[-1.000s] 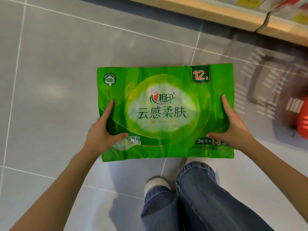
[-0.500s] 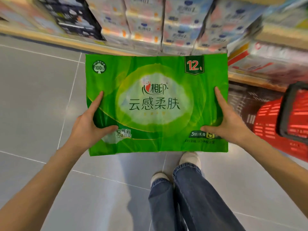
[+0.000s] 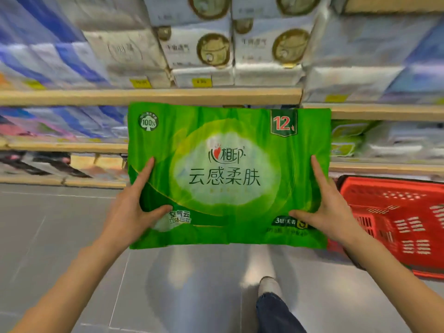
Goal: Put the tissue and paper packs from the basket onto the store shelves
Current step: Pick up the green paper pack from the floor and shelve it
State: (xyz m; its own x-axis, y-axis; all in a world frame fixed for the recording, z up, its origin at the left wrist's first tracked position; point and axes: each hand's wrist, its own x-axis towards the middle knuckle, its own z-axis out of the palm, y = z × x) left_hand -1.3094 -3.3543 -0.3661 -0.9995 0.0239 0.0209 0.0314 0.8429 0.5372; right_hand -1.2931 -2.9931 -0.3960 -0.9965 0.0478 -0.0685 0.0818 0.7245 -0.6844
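Note:
A large green tissue pack (image 3: pixel 228 174) with white lettering and a "12" badge is held flat, face up, in front of the shelves. My left hand (image 3: pixel 134 210) grips its lower left edge, thumb on top. My right hand (image 3: pixel 329 210) grips the lower right edge the same way. The red basket (image 3: pixel 396 227) stands on the floor at the right, its inside partly hidden by the pack and my right arm. Wooden store shelves (image 3: pixel 149 96) run across the view behind the pack.
White packs with gold seals (image 3: pixel 213 49) fill the upper shelf, blue and white packs (image 3: pixel 48 63) lie to the left. Green and white packs (image 3: pixel 348 140) sit on the right middle shelf. Grey tiled floor (image 3: pixel 60 236) lies below, with my shoe (image 3: pixel 269 287) on it.
The view has tilted up from the floor to the shelves. The green pack, held in both hands as before, now sits level with the middle shelves, and the basket shows more fully at the right.

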